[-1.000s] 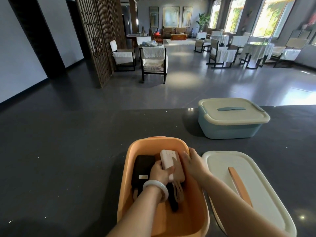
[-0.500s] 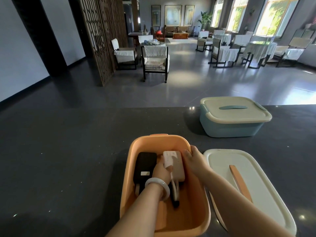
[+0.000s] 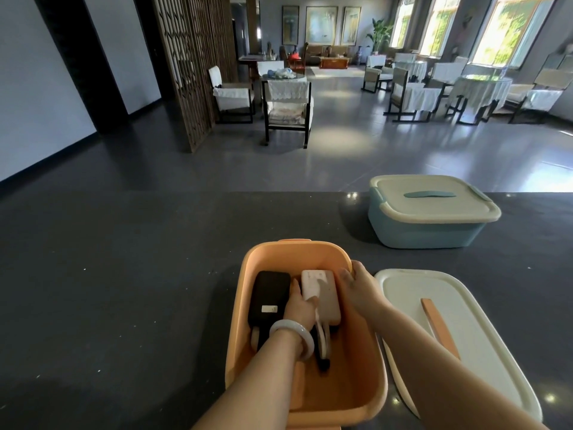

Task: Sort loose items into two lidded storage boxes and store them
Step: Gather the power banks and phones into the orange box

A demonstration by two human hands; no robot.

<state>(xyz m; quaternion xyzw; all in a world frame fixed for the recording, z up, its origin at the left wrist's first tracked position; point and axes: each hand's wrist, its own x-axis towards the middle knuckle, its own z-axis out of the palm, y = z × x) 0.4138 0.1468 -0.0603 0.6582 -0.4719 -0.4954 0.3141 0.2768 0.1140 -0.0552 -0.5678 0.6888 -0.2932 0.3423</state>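
An open orange storage box (image 3: pixel 310 251) stands on the dark table in front of me. A black power bank (image 3: pixel 269 293) and a pale pink power bank (image 3: pixel 324 294) lie flat side by side in it, with cables trailing toward me. My left hand (image 3: pixel 299 308), wearing a pale bangle, reaches between them and pinches the pink power bank's left edge, thumb on top. My right hand (image 3: pixel 359 287) holds the box's right rim, fingers curled inside. The box's cream lid (image 3: pixel 483 352) with an orange handle lies on the table to the right.
A blue storage box (image 3: pixel 424 234) with its cream lid on stands at the table's far right. Beyond the table's far edge is an open floor with chairs, covered tables and a wooden screen.
The pink power bank went from held up and tilted to lying flat beside the black one. My left hand came down with it. My right hand stayed on the rim.
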